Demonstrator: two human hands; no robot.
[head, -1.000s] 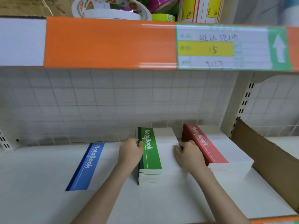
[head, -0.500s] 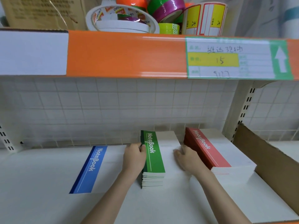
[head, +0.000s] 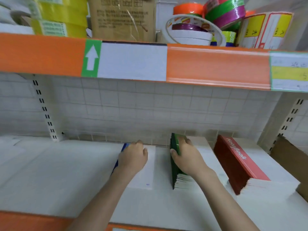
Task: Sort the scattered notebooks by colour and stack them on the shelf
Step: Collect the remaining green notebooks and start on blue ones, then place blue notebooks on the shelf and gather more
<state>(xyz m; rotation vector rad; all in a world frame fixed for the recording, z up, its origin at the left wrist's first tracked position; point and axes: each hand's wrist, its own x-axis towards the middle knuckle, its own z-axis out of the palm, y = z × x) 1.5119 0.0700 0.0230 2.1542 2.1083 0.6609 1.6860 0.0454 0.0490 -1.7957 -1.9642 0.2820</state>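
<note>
- Your left hand (head: 133,157) lies on the flat notebook with the blue spine (head: 150,165), with the fingers bent over its far edge; whether they grip it, you cannot tell.
- Your right hand (head: 186,157) lies on top of the stack of green-spined notebooks (head: 176,179), with the thumb on the spine side and the fingers curved over the top.
- The stack of red-spined notebooks (head: 240,164) stands to the right of the green one, apart from it.
- All three are on the white lower shelf (head: 58,172).
- A brown cardboard piece (head: 290,157) stands at the right edge, beside the red stack.
- Above, the orange shelf strip (head: 216,64) carries rolls of coloured tape (head: 223,12) and a brown box (head: 121,17).
- Compared with one second ago, your left hand is now on the blue notebook instead of the green stack, and your right hand is on top of the green stack instead of between the green and red stacks.
</note>
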